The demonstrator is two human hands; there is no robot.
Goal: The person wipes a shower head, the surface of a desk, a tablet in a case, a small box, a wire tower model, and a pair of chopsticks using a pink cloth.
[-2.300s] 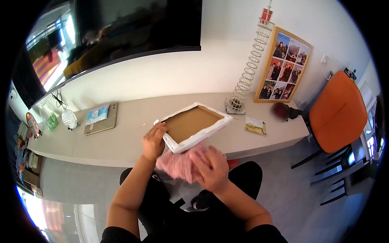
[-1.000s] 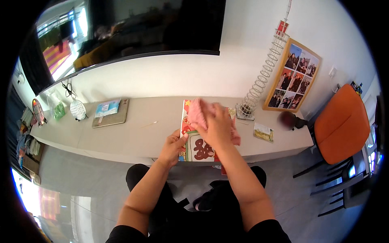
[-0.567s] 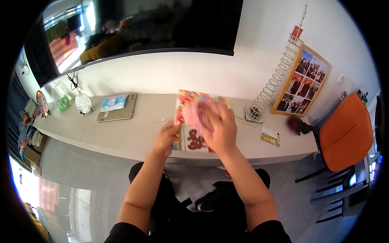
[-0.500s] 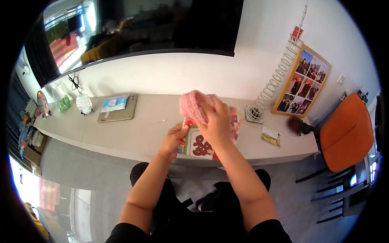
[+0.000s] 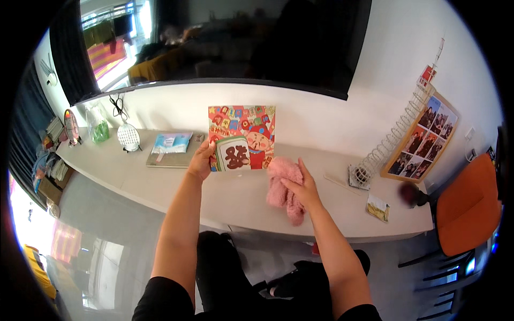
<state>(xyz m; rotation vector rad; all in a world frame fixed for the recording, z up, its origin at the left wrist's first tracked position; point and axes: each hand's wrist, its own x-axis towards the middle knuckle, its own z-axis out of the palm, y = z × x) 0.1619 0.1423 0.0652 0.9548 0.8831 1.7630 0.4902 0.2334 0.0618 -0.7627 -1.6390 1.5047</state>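
In my left hand [image 5: 200, 162] is the left edge of a colourful cartoon picture card [image 5: 257, 124], its fingers closed on it. The card is tilted up above the cabinet top, with its printed face toward me. A green-rimmed white square with a brown character fills its lower left. Bunched in my right hand [image 5: 306, 188] is a pink fluffy cloth [image 5: 279, 179], close by the card's lower right corner. One end of the cloth hangs down over the cabinet top [image 5: 235, 200].
A grey flat case [image 5: 167, 160] with a blue packet [image 5: 172, 143] lies to the left, beside a white perforated ornament [image 5: 128, 137]. To the right stand a wire spiral tower [image 5: 393, 131], a photo frame [image 5: 423, 136] and an orange chair [image 5: 467, 206]. A television [image 5: 225, 48] hangs above.
The card has been lifted and tipped more upright. My right hand has brought the pink cloth down from over the card to its lower right. The view has shifted.
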